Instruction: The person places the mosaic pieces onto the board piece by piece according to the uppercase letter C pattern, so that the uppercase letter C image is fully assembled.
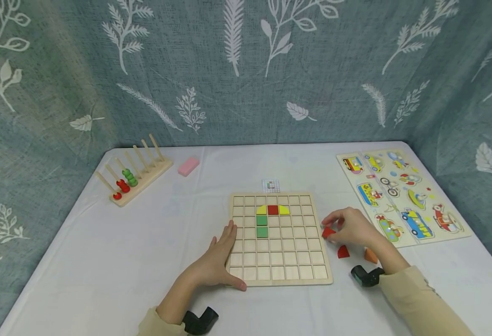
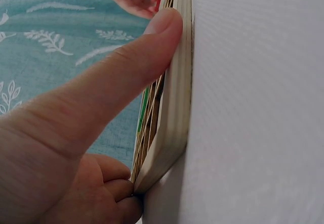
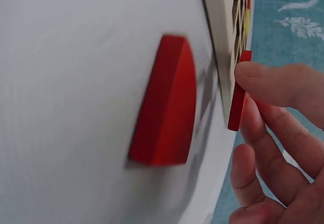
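The person's left hand [image 1: 218, 261] lies flat against the left edge of the square wooden grid board [image 1: 278, 275], fingers straight and relaxed along the rim and the thumb [image 2: 129, 67] pressed to the board's side, gripping nothing. Just beyond those fingertips, inside the grid, sit two green square tiles [image 1: 262, 225] stacked in a column, with a yellow quarter-round tile [image 1: 261, 210], a red square tile [image 1: 273, 209] and a second yellow curved tile [image 1: 284, 210] in the row above them.

To the right of the board, the right hand [image 1: 353, 228] pinches a thin red wooden tile [image 3: 239, 92] edge-on between thumb and fingertips, just off the board's right rim. Below those fingers on the white tablecloth [image 1: 103, 261] lie a red quarter-round piece [image 1: 343, 252] and, nearer the wrist, an orange piece [image 1: 370, 255].

The pinch looks shallow, on the thin edges only, so the tile could likely twist or slip out as it crosses the raised rim. If it came down tilted, a corner might catch a cell wall and sit crooked instead of dropping flush. Should the bracing hand ease off, a push from the right could slide the board on the cloth and jostle the tiles already seated. The trailing sleeve might also sweep the loose pieces away.
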Demonstrator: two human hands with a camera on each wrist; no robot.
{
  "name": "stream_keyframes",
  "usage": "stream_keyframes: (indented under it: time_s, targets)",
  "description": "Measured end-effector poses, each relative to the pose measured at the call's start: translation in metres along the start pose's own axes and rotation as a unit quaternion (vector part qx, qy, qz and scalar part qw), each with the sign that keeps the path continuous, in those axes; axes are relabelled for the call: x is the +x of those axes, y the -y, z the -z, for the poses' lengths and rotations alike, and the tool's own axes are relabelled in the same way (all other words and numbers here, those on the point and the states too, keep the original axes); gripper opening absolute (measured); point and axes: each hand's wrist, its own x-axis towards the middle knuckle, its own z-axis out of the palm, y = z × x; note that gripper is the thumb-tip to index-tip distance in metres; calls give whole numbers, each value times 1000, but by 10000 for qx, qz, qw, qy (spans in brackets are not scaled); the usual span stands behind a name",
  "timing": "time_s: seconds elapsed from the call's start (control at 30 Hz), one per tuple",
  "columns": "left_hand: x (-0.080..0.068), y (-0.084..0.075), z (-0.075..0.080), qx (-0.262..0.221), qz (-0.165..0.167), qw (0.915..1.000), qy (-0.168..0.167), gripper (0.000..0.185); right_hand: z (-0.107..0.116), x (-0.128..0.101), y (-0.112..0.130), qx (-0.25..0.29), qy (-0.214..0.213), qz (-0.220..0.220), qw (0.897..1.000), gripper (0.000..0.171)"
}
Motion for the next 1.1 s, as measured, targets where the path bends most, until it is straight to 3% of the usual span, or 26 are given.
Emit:
stream_keyframes:
  time_s: [0.33, 1.1]
  targets:
    - [-1, -1, 0, 27, 10, 10000, -19, 133, -10, -3, 12, 177, -121, 305, 9993, 28]
    - [0, 0, 0, -16, -32, 10000, -8, 134, -48, 0, 52, 346, -117, 497, 9981, 22]
